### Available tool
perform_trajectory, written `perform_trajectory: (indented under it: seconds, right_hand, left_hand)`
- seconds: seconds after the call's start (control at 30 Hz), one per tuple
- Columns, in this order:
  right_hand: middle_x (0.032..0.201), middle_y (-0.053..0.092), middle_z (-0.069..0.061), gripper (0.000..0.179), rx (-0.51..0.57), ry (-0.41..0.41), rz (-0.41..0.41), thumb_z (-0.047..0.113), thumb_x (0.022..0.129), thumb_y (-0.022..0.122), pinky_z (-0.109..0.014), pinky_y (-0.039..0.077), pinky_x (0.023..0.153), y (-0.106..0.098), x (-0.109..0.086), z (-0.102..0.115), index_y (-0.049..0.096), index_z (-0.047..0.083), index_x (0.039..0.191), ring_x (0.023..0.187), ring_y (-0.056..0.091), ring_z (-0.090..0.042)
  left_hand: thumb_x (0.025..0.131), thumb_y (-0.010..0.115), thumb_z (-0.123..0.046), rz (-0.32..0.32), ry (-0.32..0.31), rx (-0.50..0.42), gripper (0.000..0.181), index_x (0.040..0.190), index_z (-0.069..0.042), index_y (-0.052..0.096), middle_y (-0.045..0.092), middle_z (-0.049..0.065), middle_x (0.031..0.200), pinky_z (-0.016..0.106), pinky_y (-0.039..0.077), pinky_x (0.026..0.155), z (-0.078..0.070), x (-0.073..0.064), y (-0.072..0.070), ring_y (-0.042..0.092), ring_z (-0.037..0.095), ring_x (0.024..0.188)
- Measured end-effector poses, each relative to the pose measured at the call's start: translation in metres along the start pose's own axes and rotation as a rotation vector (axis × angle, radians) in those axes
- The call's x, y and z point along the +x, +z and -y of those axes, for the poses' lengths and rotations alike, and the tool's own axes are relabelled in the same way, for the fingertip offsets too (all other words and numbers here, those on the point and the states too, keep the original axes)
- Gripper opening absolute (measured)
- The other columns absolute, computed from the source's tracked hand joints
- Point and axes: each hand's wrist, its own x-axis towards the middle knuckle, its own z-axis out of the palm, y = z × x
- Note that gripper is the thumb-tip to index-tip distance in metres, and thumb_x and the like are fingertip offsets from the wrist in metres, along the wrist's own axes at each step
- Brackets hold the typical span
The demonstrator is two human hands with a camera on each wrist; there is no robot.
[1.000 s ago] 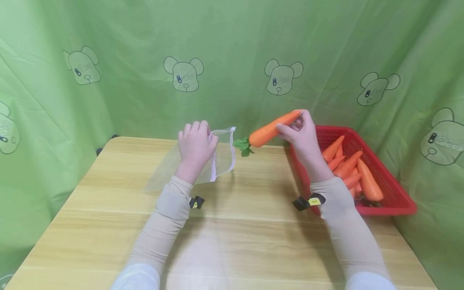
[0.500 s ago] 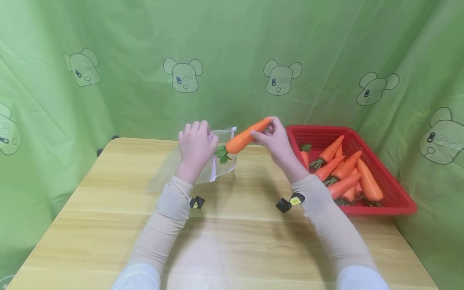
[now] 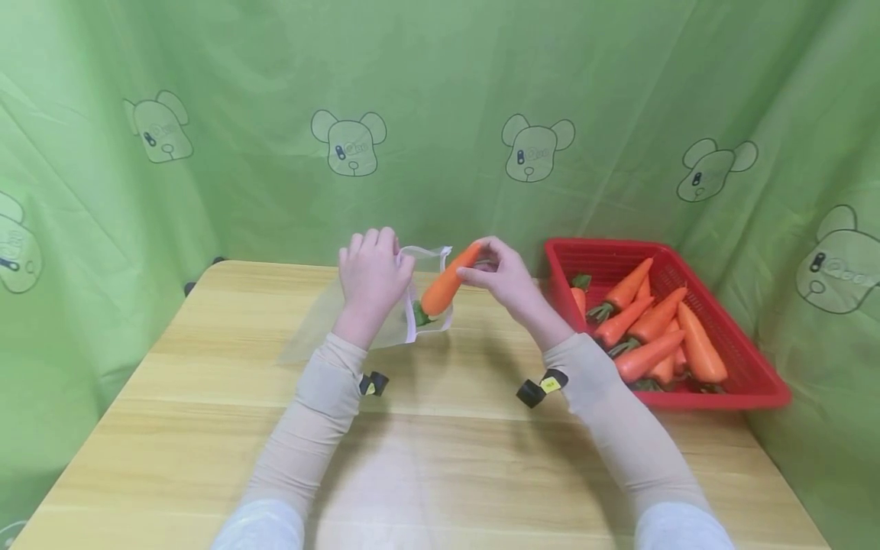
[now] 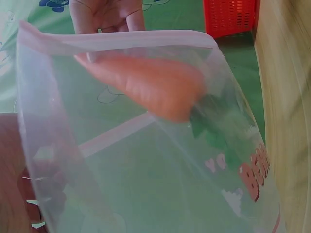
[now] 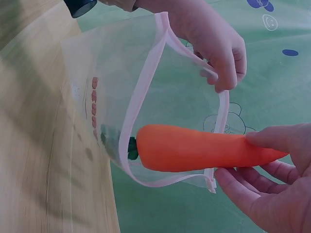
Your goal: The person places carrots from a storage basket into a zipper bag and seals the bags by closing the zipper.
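My left hand (image 3: 373, 279) grips the rim of a translucent zip bag (image 3: 337, 325), whose pale-edged mouth gapes toward the right. Red lettering shows on the bag in the left wrist view. In my right hand (image 3: 505, 275) an orange carrot (image 5: 189, 148) is pinched near its narrow tip, thumb on one side and fingers on the other. The carrot slants down to the left, with its green leafy top (image 3: 421, 313) inside the bag's mouth. Seen from the left wrist, the carrot's thick end shows through the clear plastic.
A red plastic basket (image 3: 745, 359) stands on the right side of the wooden table (image 3: 426, 466), with several carrots (image 3: 700, 344) lying in it. Green curtains (image 3: 440, 69) printed with bear heads hang behind the table and at both sides.
My right hand has moved left from beside the basket, bringing the carrot's leafy end into the bag's mouth and tilting the carrot more steeply. My left hand has stayed in place on the bag.
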Motion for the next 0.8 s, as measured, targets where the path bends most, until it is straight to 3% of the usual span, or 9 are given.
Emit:
perform_trajectory:
  seconds: [0.3, 0.5, 0.63, 0.8]
  right_hand:
    - [0.113, 0.059, -0.017, 0.04, -0.068, 0.015, 0.062, 0.001, 0.083, 0.07, -0.027, 0.057, 0.079, 0.002, 0.0, 0.0, 0.054, -0.001, 0.119, 0.093, 0.062, -0.019]
    - [0.119, 0.058, -0.021, 0.039, -0.111, 0.004, 0.073, 0.0, 0.083, 0.069, -0.028, 0.055, 0.085, -0.001, -0.002, 0.0, 0.054, -0.002, 0.12, 0.103, 0.061, -0.026]
    - [0.122, 0.058, -0.021, 0.041, -0.125, -0.012, 0.058, 0.003, 0.085, 0.069, -0.031, 0.054, 0.089, -0.01, -0.005, 0.002, 0.053, -0.002, 0.122, 0.108, 0.061, -0.028]
    - [0.121, 0.06, -0.019, 0.042, -0.131, -0.026, 0.002, 0.009, 0.086, 0.069, -0.025, 0.052, 0.087, -0.03, -0.008, 0.001, 0.053, -0.002, 0.123, 0.102, 0.062, -0.018]
  left_hand:
    - [0.085, 0.058, -0.025, -0.01, 0.002, 0.001, 0.012, 0.084, -0.013, 0.055, 0.057, 0.003, 0.079, 0.034, 0.037, 0.067, 0.0, 0.001, -0.002, 0.048, 0.023, 0.075]
    - [0.087, 0.057, -0.027, 0.019, -0.015, 0.0, 0.015, 0.086, -0.012, 0.056, 0.058, 0.003, 0.082, 0.034, 0.038, 0.07, 0.0, 0.001, -0.004, 0.048, 0.022, 0.077]
    - [0.088, 0.056, -0.026, 0.01, -0.014, -0.003, 0.015, 0.086, -0.012, 0.056, 0.059, 0.003, 0.081, 0.034, 0.038, 0.07, 0.001, 0.001, -0.005, 0.049, 0.022, 0.077]
    - [0.087, 0.056, -0.027, -0.005, -0.015, -0.011, 0.015, 0.086, -0.012, 0.056, 0.059, 0.003, 0.082, 0.035, 0.039, 0.07, 0.003, 0.002, -0.005, 0.049, 0.022, 0.078]
